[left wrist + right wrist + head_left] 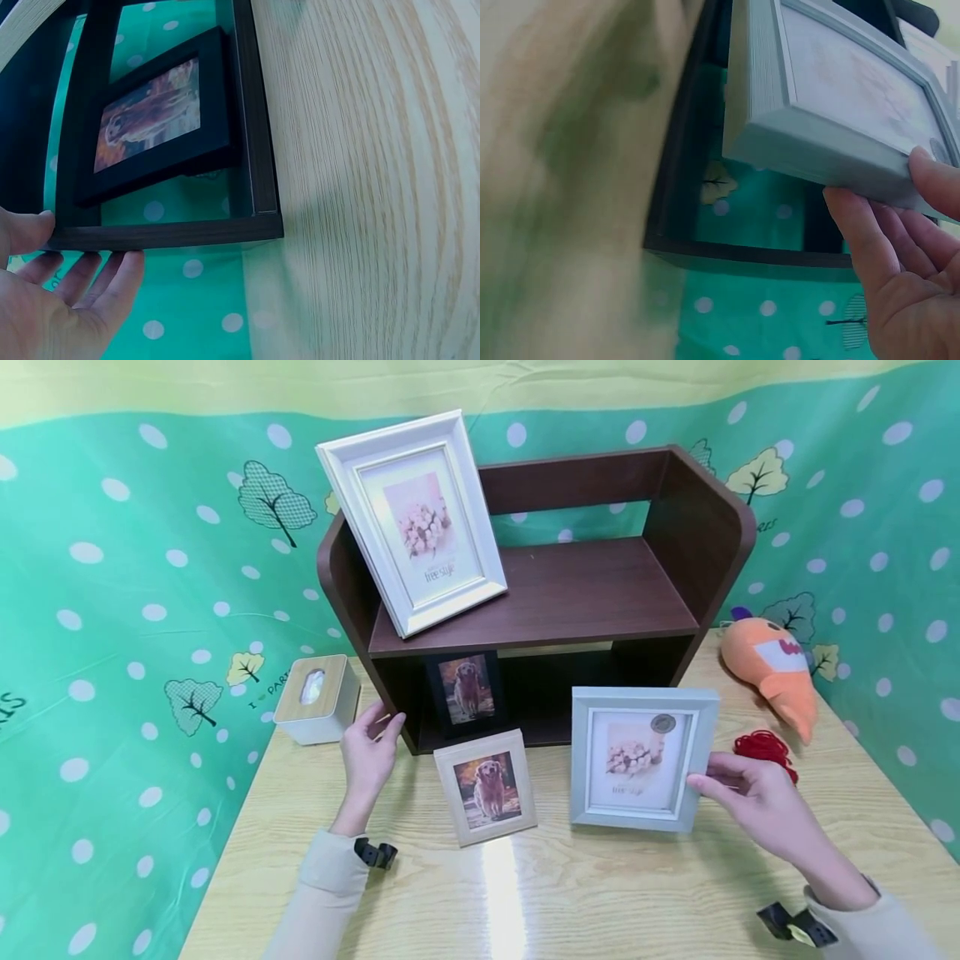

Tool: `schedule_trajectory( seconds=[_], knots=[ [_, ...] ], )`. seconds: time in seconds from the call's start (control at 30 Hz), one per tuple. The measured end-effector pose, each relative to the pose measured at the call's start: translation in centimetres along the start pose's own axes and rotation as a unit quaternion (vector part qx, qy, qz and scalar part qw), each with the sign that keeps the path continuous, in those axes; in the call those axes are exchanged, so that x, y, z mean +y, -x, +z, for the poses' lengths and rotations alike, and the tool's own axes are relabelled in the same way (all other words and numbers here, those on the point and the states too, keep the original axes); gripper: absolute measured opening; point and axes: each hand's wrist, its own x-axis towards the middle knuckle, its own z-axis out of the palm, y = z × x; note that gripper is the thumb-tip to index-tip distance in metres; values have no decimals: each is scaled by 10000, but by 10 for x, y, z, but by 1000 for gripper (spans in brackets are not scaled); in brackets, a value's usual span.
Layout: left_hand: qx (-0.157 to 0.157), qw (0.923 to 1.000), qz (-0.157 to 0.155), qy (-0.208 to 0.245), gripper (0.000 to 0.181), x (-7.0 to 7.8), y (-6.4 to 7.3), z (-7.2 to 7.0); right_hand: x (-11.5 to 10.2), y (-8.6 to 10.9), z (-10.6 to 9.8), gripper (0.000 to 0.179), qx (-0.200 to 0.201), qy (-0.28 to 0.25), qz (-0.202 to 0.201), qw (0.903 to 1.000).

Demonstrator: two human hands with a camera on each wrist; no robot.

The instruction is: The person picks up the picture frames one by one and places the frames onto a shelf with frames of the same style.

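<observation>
By its right edge, my right hand (761, 797) holds a grey-blue picture frame (707, 760) with a flower print, raised in front of the shelf's lower level. The right wrist view shows the thumb on the front of the frame and the fingers behind it. At the left side panel of a dark brown shelf (600, 585), my left hand (369, 756) pinches the panel edge between thumb and fingers. On the lower level leans a black picture frame (214, 112) with a dog photo. A cream picture frame (450, 785) with a similar photo stands on the table before the shelf.
A large white picture frame (386, 581) leans on the upper level at left. Left of the shelf sits a tissue box (318, 722). An orange plush toy (776, 681) and a bundle of red cord (765, 747) lie at right on the wooden table (600, 902).
</observation>
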Motion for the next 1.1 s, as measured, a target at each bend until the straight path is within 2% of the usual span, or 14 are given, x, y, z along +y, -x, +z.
schedule_trajectory(
  seconds=[0.37,0.63,0.73,0.93,1.1],
  knots=[
    [-4,9999,-143,29,28,1,1,-1,-21,-5,-21,19,19,-188,-404,9990],
    [31,9997,-163,169,30,-34,-5,-1,-44,-7,-40,21,157,-442,-453,9979],
    [61,9997,-137,177,30,-37,-6,-1,-54,-9,-47,22,271,-409,-479,9976],
    [69,9997,-126,202,30,-36,-6,1,-73,-13,-61,26,465,-169,-219,9985],
    [57,9995,-197,240,29,-37,-7,1,-81,-20,-71,29,578,-130,-326,9977]
  ],
)
